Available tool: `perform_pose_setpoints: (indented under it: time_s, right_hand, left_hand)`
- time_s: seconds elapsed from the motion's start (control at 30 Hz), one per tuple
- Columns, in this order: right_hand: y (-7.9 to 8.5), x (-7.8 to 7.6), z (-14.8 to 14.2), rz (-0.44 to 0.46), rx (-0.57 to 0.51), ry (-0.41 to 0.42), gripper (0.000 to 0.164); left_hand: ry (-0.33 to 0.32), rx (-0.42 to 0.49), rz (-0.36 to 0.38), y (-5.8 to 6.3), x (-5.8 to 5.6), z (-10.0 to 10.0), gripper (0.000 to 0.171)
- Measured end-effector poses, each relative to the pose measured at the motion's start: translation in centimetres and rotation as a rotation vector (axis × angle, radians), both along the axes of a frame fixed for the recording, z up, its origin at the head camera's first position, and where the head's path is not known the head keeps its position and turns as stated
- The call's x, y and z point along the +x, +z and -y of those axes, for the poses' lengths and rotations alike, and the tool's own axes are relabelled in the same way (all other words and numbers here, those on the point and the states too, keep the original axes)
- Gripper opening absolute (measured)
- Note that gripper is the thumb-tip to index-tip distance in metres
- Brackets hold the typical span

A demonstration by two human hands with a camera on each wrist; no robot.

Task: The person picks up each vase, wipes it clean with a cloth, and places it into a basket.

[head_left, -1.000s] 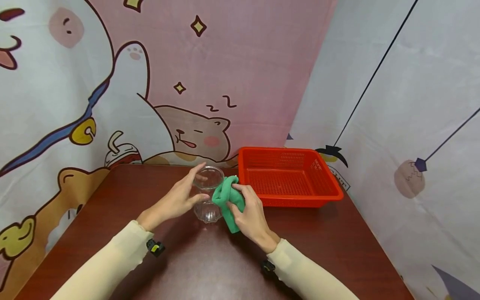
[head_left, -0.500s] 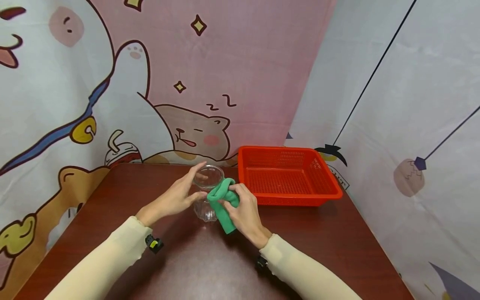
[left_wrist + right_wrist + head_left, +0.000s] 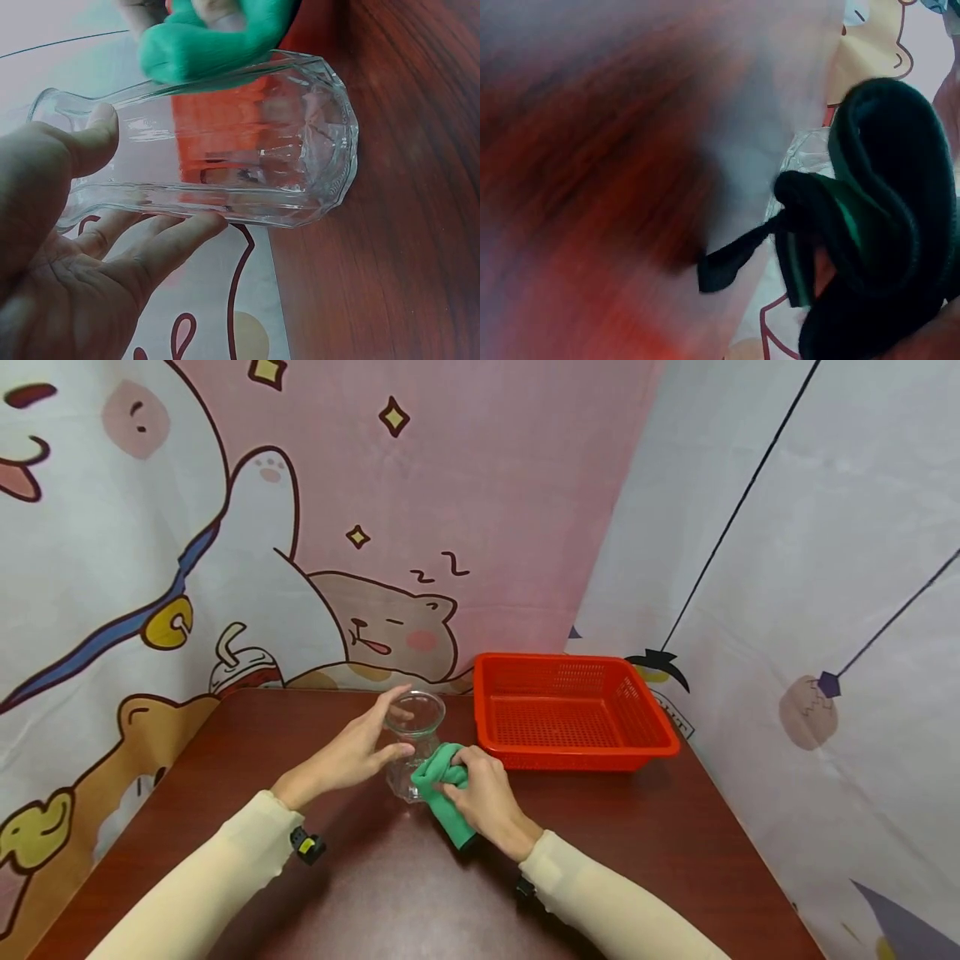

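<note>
A clear glass vase (image 3: pixel 247 142) with a flared rim and faceted sides stands upright on the table. My left hand (image 3: pixel 347 758) holds it near the neck, thumb on the near side and fingers round the far side. A folded green cloth (image 3: pixel 447 806) is pinched in my right hand (image 3: pixel 491 797) and lies against the vase's lower right side. In the left wrist view the cloth (image 3: pixel 180 56) touches the glass near its side. The right wrist view shows the cloth (image 3: pixel 889 187) dark and close, hiding most of the vase.
A red perforated plastic basket (image 3: pixel 558 752) sits on the table at the back right, close beyond the right hand. The reddish-brown table (image 3: pixel 390 893) meets a cartoon-print curtain (image 3: pixel 510 510) along its back and sides.
My right hand has moved the cloth left and then down along the vase, from near its neck to its lower part. The left hand stays almost still.
</note>
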State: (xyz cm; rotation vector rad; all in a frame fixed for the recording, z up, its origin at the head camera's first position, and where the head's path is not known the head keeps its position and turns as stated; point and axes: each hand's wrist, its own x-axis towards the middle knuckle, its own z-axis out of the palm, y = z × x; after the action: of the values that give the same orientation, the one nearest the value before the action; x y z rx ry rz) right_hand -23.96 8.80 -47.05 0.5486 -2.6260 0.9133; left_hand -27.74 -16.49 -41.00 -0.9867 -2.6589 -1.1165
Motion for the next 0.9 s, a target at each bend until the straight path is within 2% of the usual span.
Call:
perform_pose_setpoints:
  time_s: [0.17, 0.33, 0.57, 0.9]
  right_hand:
    - [-0.25, 0.28, 0.09, 0.100, 0.101, 0.009, 0.031]
    - [-0.23, 0.23, 0.13, 0.130, 0.167, 0.013, 0.032]
    - [0.28, -0.19, 0.26, 0.210, 0.190, 0.064, 0.015]
    - [0.48, -0.40, 0.45, 0.252, 0.231, 0.042, 0.017]
  left_hand:
    - [0.015, -0.004, 0.026, -0.34, 0.14, 0.10, 0.096]
    - [0.008, -0.004, 0.028, -0.21, 0.05, -0.01, 0.096]
    - [0.023, -0.013, 0.032, -0.21, -0.11, -0.04, 0.098]
    - [0.028, 0.007, 0.080, -0.01, 0.02, -0.20, 0.098]
